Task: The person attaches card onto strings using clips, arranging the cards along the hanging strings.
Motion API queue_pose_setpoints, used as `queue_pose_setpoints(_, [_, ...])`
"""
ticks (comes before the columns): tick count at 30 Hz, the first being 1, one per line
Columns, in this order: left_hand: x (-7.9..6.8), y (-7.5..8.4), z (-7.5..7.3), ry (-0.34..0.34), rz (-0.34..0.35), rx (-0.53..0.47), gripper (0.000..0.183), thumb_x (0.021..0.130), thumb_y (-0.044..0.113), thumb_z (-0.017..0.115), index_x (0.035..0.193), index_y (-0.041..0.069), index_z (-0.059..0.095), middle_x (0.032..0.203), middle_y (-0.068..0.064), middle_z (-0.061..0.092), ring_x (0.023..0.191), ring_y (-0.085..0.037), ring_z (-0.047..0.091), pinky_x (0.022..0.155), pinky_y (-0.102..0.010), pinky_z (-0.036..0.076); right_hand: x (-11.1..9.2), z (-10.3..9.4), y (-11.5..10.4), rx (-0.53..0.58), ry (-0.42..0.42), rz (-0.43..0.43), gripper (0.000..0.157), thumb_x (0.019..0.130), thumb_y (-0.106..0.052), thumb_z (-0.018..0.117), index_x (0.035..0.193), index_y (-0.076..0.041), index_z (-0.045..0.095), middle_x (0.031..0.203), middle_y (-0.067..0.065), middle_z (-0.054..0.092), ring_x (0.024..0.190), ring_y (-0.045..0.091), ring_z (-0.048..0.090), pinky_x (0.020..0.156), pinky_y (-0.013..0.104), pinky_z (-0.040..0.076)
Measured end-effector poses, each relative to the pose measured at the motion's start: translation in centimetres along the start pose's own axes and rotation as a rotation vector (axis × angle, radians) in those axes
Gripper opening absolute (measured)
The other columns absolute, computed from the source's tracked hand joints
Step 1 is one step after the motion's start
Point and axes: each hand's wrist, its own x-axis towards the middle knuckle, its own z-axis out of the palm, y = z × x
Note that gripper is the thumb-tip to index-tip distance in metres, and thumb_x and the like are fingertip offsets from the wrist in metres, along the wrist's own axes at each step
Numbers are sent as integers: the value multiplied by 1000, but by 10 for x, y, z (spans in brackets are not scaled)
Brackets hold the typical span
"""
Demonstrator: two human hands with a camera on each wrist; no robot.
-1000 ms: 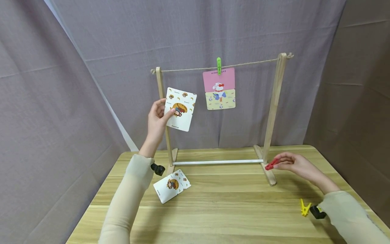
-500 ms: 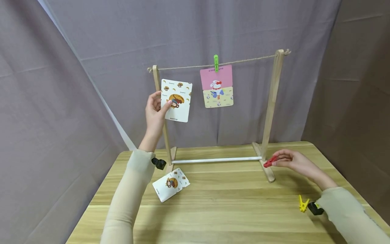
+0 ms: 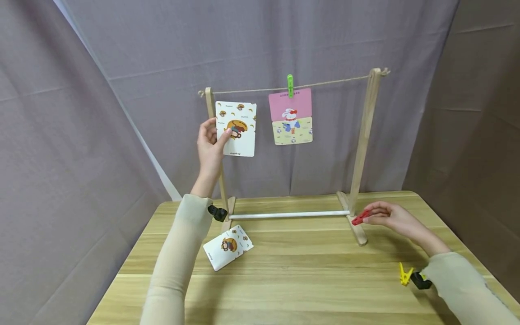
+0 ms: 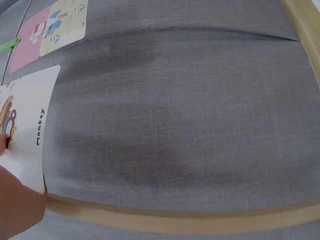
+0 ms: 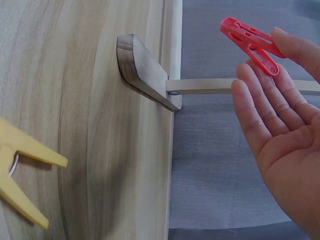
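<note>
My left hand [image 3: 212, 146] pinches a white monkey card [image 3: 239, 145] by its left side, thumb across the front. The card is upright just below the left end of the rope [image 3: 333, 82], its picture upside down. Low at the right, my right hand [image 3: 392, 221] holds a red clothespin [image 3: 359, 217] by its handle ends between thumb and fingers; the right wrist view shows the clothespin [image 5: 250, 42] clear of anything else. A pink and yellow rabbit card [image 3: 291, 128] hangs from the rope under a green clothespin [image 3: 290, 85].
A wooden frame with left post [image 3: 222, 189] and right post [image 3: 363, 144] carries the rope; a white bar [image 3: 288, 215] joins its feet. A second monkey card [image 3: 228, 247] lies on the table [image 3: 300, 280]. A yellow clothespin [image 3: 405, 274] lies near my right wrist. Grey curtain hangs behind.
My left hand has raised the monkey card toward the rope and turned it more upright. My right hand with the red clothespin has stayed nearly in place.
</note>
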Motion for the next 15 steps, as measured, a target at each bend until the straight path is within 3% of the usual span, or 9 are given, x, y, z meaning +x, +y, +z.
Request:
queue_pose_setpoints(10, [2,4,5,13,-19,-6,45,90,2,74,129,9,54,100,-3,64,89,-14,60,75,-25,51,-1,-1,-2,-10,3,-7,47,95,-26,72,128,4,56,115,16,68,94,4,64,81,25,53])
queue_pose_setpoints(15, [3,6,8,23,-5,-2,47,90,0,73,131,7,52,99,-2,63,88,-13,60,76,-25,50,0,-3,-3,-18,9,-3,48,95,-26,72,129,5,56,114,15,69,94,4,64,80,25,53])
